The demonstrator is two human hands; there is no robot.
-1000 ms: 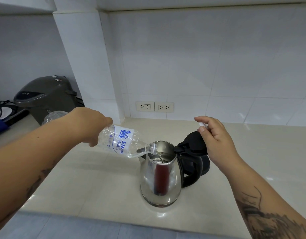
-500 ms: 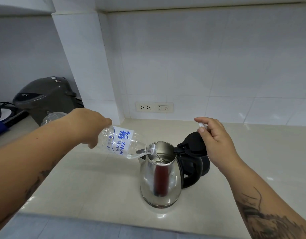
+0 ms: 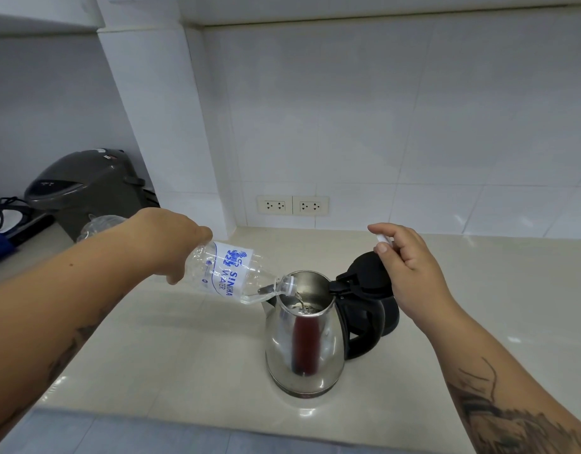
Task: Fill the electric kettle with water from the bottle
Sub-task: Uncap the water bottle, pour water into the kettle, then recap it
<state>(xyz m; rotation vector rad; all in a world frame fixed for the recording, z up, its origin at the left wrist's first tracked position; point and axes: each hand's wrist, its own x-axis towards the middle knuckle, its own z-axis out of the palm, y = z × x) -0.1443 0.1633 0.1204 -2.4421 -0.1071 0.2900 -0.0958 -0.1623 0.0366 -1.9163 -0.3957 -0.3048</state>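
Left hand (image 3: 166,244) is gripping the tilted bottle (image 3: 230,275) so water's running into the kettle (image 3: 304,335); right hand (image 3: 405,273) is pinching the cap (image 3: 383,239), keeping clear.

Counts on the surface (image 3: 184,355)

One steel kettle (image 3: 305,342), one water bottle (image 3: 230,276) and one white cap (image 3: 382,239); two hands, left (image 3: 164,239) and right (image 3: 405,270); two wall sockets (image 3: 292,205) behind the kettle; one grey hot-water pot (image 3: 86,188) far left of it.
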